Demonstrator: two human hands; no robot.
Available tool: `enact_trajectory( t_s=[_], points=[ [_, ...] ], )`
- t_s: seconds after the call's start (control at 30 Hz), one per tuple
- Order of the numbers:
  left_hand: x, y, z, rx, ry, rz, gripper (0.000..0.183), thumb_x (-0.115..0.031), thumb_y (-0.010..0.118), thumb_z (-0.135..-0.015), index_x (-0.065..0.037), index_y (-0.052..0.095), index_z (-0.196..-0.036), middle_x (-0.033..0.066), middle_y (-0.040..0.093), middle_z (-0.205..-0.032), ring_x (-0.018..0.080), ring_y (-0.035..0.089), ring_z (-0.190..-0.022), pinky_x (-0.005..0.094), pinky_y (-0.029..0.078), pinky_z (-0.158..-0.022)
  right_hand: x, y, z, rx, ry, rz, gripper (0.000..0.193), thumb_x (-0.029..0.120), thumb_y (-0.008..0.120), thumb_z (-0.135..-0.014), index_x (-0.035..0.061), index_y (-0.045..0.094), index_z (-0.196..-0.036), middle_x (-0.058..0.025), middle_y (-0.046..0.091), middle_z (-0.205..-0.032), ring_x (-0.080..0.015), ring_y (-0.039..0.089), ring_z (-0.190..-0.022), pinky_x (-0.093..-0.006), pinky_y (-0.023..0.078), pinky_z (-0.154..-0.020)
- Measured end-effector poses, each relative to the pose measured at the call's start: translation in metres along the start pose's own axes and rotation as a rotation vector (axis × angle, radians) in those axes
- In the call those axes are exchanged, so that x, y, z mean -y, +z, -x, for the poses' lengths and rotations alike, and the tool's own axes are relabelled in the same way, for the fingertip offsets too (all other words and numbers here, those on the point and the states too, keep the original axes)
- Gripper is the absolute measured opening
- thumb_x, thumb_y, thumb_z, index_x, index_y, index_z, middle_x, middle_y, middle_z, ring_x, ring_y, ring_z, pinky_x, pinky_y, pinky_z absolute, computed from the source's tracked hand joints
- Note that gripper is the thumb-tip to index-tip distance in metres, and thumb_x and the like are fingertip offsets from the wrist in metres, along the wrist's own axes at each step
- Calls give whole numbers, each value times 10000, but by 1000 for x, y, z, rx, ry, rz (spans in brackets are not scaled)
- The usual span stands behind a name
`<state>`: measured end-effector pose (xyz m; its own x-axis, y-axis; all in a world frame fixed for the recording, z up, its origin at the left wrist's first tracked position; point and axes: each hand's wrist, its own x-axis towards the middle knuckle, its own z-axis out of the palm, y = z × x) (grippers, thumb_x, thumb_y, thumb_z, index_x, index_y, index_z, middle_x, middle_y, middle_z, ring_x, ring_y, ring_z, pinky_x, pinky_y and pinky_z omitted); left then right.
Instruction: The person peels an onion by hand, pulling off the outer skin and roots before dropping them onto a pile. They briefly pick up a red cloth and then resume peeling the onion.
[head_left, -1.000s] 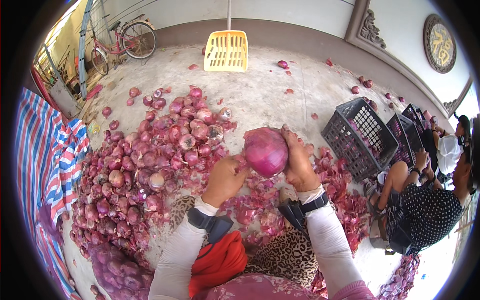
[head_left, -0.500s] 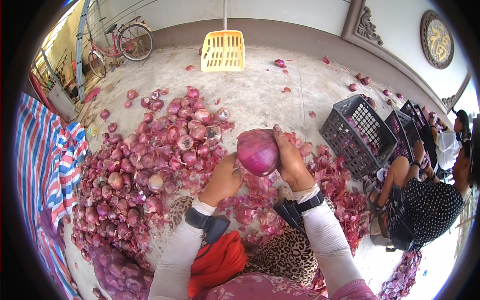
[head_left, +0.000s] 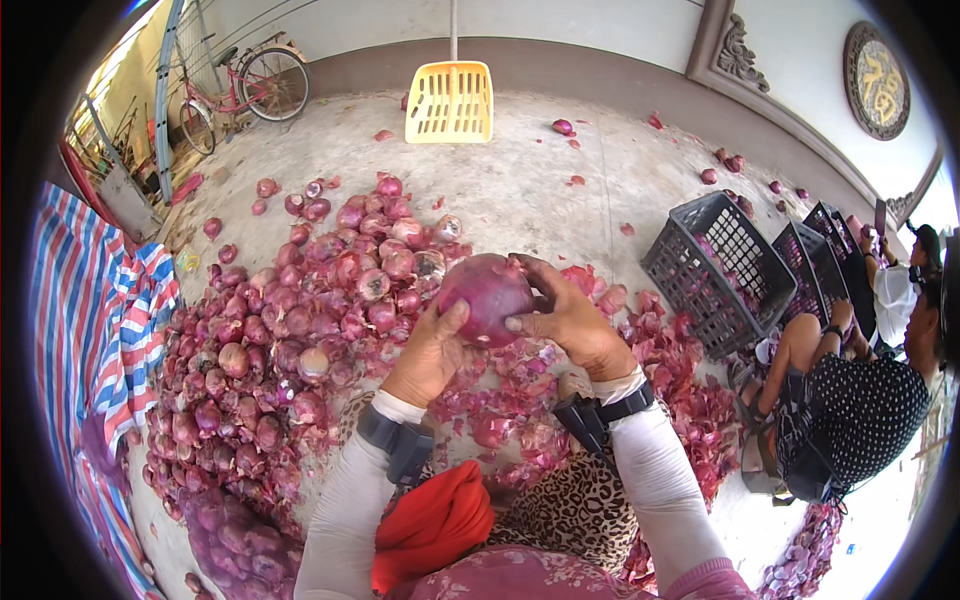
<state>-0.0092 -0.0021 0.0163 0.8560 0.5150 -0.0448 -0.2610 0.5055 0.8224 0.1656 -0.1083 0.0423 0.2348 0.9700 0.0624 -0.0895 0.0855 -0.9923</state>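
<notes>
A large, smooth red onion (head_left: 485, 300) is between my two hands, above the floor in the middle of the head view. My left hand (head_left: 430, 355) grips its lower left side, thumb against the skin and the other fingers mostly hidden. On the onion's right side, my right hand (head_left: 578, 322) closes with bent fingers on top and the thumb lower down. Loose papery onion skins (head_left: 510, 385) lie beneath my hands. A big pile of red onions (head_left: 270, 340) spreads over the floor to my left.
A black plastic crate (head_left: 700, 290) with onions inside stands at the right, with further crates behind it. Beyond sits a person in a dotted top (head_left: 865, 420). A yellow slotted shovel (head_left: 450, 105) leans at the far wall. Striped sheeting (head_left: 100, 330) hangs at the left.
The onion has moved slightly left and turned. My left hand, earlier beside it with curled fingers, now holds it. My right hand's fingers have shifted to its upper right.
</notes>
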Motion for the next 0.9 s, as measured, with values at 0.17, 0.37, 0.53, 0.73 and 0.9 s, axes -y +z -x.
enact_trajectory(
  t_s=[0.17, 0.37, 0.53, 0.73, 0.9],
  points=[
    [-6, 6, 4, -5, 110, 91, 765, -486, 671, -850, -93, 340, -1416, 106, 507, -1332, 258, 555, -1179, 437, 530, -922, 7, 5, 1, -5, -56, -2, 753, 21, 798, -719, 24, 428, -1375, -89, 503, -1302, -205, 538, -1133, -330, 474, -941],
    [3, 5, 0, -113, 224, 128, 821, -640, 584, -834, -109, 356, -1418, 118, 491, -1367, 283, 533, -1209, 521, 477, -966, 5, 15, 1, -61, -118, -20, 699, -54, 753, -730, 30, 450, -1354, -69, 506, -1274, -118, 560, -938, -259, 530, -779],
    [-3, -2, 3, -25, 50, 301, 856, -727, 496, -822, -133, 360, -1422, 119, 481, -1385, 302, 518, -1226, 544, 456, -982, -1, 14, -1, -89, -160, 24, 640, -77, 744, -729, 50, 501, -1308, -31, 498, -1244, -84, 540, -875, -228, 521, -731],
    [-11, 7, 7, -52, 91, 315, 845, -699, 543, -816, -148, 361, -1430, 122, 463, -1401, 301, 481, -1271, 523, 440, -1005, -5, 12, 1, -35, -158, -29, 567, -20, 768, -748, 46, 529, -1258, -32, 564, -1175, -121, 550, -996, -276, 503, -815],
    [-4, -3, 4, -63, 142, 339, 760, -542, 623, -859, -95, 365, -1417, 120, 482, -1381, 292, 493, -1259, 516, 427, -1038, 1, 21, 5, -209, -523, 411, 550, -23, 787, -687, 67, 593, -1193, -52, 544, -1090, -156, 570, -992, -266, 495, -825]
  ],
)
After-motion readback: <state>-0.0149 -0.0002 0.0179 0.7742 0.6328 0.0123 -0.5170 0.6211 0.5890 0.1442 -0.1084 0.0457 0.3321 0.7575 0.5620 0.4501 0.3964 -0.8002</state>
